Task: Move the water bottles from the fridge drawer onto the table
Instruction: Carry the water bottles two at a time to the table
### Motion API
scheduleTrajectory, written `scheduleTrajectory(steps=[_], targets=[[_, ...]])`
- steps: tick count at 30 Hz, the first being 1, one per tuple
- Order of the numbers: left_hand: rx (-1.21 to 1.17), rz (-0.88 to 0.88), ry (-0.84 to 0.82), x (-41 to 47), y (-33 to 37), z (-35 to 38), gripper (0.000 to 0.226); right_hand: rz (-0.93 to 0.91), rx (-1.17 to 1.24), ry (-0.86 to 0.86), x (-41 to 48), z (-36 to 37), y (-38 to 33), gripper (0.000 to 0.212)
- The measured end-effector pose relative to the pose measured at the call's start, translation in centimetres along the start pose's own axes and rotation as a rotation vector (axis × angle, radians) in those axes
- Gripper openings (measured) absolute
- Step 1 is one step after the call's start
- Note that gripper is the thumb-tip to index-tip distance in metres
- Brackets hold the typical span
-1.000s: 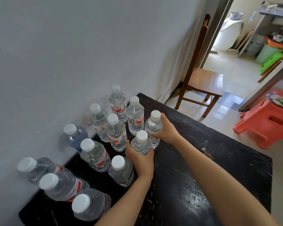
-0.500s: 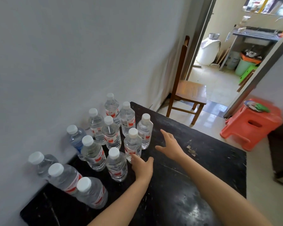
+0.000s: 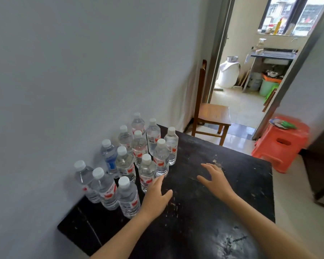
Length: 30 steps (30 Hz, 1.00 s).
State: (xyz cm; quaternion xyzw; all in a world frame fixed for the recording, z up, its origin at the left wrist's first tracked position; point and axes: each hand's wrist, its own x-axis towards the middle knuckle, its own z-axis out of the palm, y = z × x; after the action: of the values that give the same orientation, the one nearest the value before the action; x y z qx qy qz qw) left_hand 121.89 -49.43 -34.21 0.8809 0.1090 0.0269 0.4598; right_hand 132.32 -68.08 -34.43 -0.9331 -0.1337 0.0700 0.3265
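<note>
Standing upright on a scuffed black table (image 3: 241,195), twelve water bottles (image 3: 138,152) crowd together ahead and to the left of the left hand (image 3: 155,197), along a plain grey wall (image 3: 82,71). Each bottle has its long axis vertical and its white cap on top. Most carry red-and-white labels, and one bottle (image 3: 110,159) by the wall, ahead of the left hand, has a blue one.

The left hand is released, fingers loosely extended toward the nearest bottles. Its fingertips lie just beside one bottle's base, though whether they touch it cannot be told. The right hand (image 3: 215,180) is likewise released and grasps nothing, fingers spread over bare tabletop, well apart from the bottles.

Beyond the table's far edge, ahead of the right hand, a wooden chair (image 3: 211,113) stands by an open doorway (image 3: 238,101) onto a tiled room. Farther to the right of the right hand sits an orange plastic stool (image 3: 282,144).
</note>
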Motion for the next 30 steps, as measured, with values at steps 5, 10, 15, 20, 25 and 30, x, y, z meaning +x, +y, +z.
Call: scheduleTrajectory(steps=[5, 10, 15, 20, 25, 30], targets=[[0.08, 0.102, 0.014, -3.9, -1.5, -3.3, 0.056, 0.003, -0.052, 0.082, -6.1, -0.5, -1.5, 0.052], [0.169, 0.194, 0.033, -8.2, -4.3, -7.3, 0.056, -0.003, -0.337, 0.121, -12.6, -0.4, -3.3, 0.055], [0.196, 0.251, 0.021, -14.3, -7.4, -11.2, 0.058, 0.113, -0.493, 0.042, -21.8, 2.9, -7.0, 0.07], [0.132, 0.357, -0.014, -20.0, -7.0, -12.5, 0.057, 0.184, -0.516, 0.104, -30.6, 4.0, -10.1, 0.075], [0.04, 0.464, -0.022, -24.5, -3.8, -12.2, 0.05, 0.288, -0.552, 0.204, -39.7, 1.4, -10.3, 0.074], [0.017, 0.565, -0.073, -28.1, -0.2, -9.5, 0.047, 0.371, -0.628, 0.317, -47.4, -2.1, -8.4, 0.072]])
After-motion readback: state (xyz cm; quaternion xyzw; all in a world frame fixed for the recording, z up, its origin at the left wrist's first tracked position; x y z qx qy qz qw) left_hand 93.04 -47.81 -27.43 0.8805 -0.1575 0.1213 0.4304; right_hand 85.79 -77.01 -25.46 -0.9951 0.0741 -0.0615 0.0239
